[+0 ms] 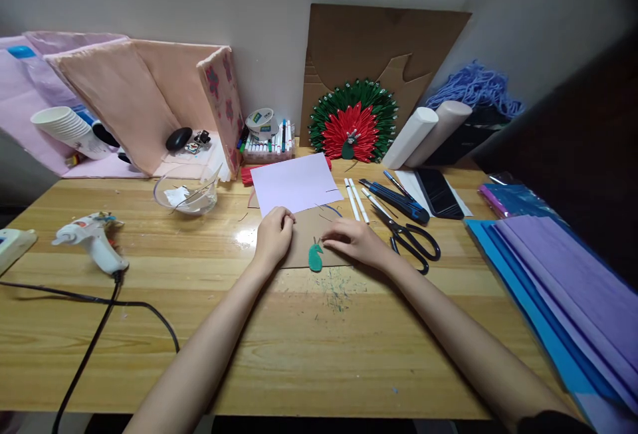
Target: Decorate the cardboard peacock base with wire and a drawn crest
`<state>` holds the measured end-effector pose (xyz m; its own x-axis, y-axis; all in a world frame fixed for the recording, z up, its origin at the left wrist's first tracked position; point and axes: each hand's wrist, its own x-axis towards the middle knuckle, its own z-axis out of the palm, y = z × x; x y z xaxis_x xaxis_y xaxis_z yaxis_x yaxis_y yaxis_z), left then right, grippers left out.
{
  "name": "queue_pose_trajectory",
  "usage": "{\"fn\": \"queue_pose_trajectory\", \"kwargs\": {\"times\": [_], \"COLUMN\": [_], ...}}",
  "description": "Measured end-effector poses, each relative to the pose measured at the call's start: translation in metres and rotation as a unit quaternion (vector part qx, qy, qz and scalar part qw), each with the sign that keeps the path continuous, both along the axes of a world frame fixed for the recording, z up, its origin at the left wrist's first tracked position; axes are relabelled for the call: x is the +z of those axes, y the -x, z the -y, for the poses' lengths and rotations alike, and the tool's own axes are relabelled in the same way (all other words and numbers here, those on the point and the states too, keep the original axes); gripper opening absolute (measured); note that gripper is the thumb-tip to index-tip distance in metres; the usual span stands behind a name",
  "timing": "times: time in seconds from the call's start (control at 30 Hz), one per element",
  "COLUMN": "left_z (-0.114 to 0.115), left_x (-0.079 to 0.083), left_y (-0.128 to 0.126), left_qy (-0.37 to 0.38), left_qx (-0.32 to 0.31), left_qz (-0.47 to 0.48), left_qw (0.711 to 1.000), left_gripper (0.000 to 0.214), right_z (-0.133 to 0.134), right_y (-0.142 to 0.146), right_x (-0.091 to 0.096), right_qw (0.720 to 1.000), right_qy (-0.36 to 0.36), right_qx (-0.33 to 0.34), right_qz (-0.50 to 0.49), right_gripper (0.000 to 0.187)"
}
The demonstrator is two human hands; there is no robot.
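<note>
Through the head camera I see a small, flat green piece (pixel 315 259), rounded below with a notched head and two thin stalks, lying at the near edge of a dull brown cardboard sheet (pixel 305 238). A smooth lilac sheet (pixel 294 185) overlaps the cardboard's far side. Dark crumbs (pixel 335 289) are scattered over the grained wooden tabletop (pixel 279 361) on the near side.

The left hand (pixel 275 236) rests at the cardboard's left side, fingers curled in loosely; I can't tell whether it pinches anything. The right hand (pixel 359 240) has its thumb and fingertips narrowly spaced just beside the green piece's head; whether they grip something tiny, I can't make out.

On my right, the black-handled scissors (pixel 411 238) lie near the right wrist, with a utility knife (pixel 396 200) beyond them and layered purple sheets (pixel 573 274) along the edge. Leftward, wood stretches from the left hand to the white glue gun (pixel 94 241) and its black cord (pixel 94 347). Most room lies near, between the forearms, down to the table's straight front edge.
</note>
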<state>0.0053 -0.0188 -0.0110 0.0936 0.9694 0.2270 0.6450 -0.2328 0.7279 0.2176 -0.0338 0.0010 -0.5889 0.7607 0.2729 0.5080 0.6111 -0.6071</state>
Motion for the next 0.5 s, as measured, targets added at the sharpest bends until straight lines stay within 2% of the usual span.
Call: {"fn": "queue_pose_trajectory", "kwargs": {"times": [0.13, 0.23, 0.37, 0.5], "left_z": [0.0, -0.001, -0.001, -0.001], "left_x": [0.0, 0.0, -0.001, -0.002], "left_y": [0.0, 0.0, -0.001, -0.001], "left_qy": [-0.004, -0.003, -0.012, -0.017], "left_qx": [0.001, -0.002, -0.009, -0.011], "left_qz": [-0.004, -0.008, -0.014, -0.018], "left_qw": [1.0, 1.0, 1.0, 1.0], "left_gripper": [0.018, 0.018, 0.018, 0.018], "right_z": [-0.02, -0.026, -0.026, -0.028], "right_y": [0.003, 0.006, 0.006, 0.004], "right_x": [0.005, 0.005, 0.008, 0.013], "right_qw": [0.997, 0.99, 0.967, 0.943], "right_qy": [-0.004, -0.047, -0.125, -0.15], "right_qx": [0.073, 0.12, 0.163, 0.201], "right_qz": [0.028, 0.054, 0.147, 0.217], "right_gripper": [0.007, 0.013, 0.023, 0.026]}}
